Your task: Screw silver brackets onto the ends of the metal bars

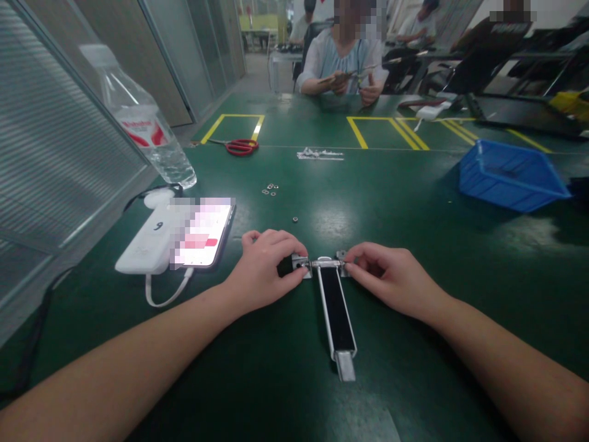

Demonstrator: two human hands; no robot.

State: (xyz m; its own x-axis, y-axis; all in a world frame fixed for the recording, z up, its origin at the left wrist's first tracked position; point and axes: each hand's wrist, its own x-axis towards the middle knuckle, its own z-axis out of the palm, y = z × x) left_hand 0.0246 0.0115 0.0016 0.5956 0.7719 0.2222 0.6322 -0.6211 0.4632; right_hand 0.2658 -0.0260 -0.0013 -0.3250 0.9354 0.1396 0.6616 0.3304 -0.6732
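A long, narrow metal part with a black inset strip (338,310) lies on the green table, its plain metal tongue pointing toward me. Across its far end runs a thin metal rod (326,264) with a small metal bracket at each side. My left hand (271,264) pinches the left bracket (302,264) between thumb and fingers. On the other side, my right hand (391,276) has thumb and forefinger closed at the rod's right end, against the right bracket (342,255). A small round nut (295,219) sits just beyond my left hand.
Several washers (270,189), red-handled scissors (242,146) and a pile of small white pieces (319,154) lie farther back. At left are a water bottle (147,123), a white power bank (151,236) and a phone (209,233). A blue bin (510,178) stands right; a person (343,67) sits opposite.
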